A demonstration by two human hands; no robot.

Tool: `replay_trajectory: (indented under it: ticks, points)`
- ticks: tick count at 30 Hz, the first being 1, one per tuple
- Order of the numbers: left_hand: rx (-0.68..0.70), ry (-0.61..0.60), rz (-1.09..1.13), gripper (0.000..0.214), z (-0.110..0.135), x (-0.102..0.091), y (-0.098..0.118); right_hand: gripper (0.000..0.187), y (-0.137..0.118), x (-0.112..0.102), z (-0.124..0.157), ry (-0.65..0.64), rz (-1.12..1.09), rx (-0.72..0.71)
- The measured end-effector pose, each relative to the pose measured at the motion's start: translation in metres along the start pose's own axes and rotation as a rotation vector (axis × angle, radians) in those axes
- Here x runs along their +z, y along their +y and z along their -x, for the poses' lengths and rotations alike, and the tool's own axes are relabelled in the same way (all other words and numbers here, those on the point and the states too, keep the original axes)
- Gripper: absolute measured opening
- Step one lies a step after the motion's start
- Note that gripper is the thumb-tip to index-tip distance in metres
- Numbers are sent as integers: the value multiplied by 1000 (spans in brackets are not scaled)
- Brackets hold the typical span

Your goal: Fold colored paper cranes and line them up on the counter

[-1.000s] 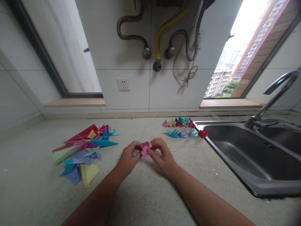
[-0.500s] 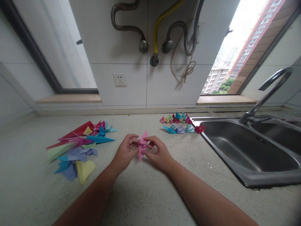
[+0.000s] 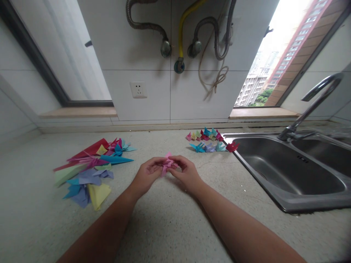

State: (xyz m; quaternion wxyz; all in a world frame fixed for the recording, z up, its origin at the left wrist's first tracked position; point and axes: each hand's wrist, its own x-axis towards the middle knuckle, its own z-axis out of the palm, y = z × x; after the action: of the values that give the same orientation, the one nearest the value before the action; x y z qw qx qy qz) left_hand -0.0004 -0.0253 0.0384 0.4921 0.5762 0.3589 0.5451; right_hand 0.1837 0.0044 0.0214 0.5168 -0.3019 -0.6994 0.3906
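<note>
A small pink folded paper piece (image 3: 167, 165) sits between my two hands, just above the speckled countertop (image 3: 170, 223). My left hand (image 3: 147, 175) pinches its left side with curled fingers. My right hand (image 3: 184, 172) grips its right side, fingers closed over the folds. Part of the paper is hidden by my fingertips.
A heap of coloured folded papers (image 3: 90, 166) lies to the left. Two short rows of finished little paper figures (image 3: 210, 140) stand at the back right beside the steel sink (image 3: 287, 171) and its tap (image 3: 309, 106). A wall socket (image 3: 138, 89) and hoses (image 3: 179, 40) hang behind.
The pink paper stood up as a tall pointed flap half a second ago; now it is folded down and compact between my fingers. Both hands have closed in on it.
</note>
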Motion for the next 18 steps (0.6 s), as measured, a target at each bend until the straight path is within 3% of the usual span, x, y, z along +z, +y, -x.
replay_trajectory:
  ticks: [5,13,18]
  points:
    - [-41,-79,36,45,0,1,2,31,0,-1,0,-12,-1,-45]
    - [-108,71,-6,37,-4,-3,-2,35,2,2,0,-45,40,-1]
    - [-124,71,-5,34,-3,-2,-2,21,-6,1,-1,-61,50,6]
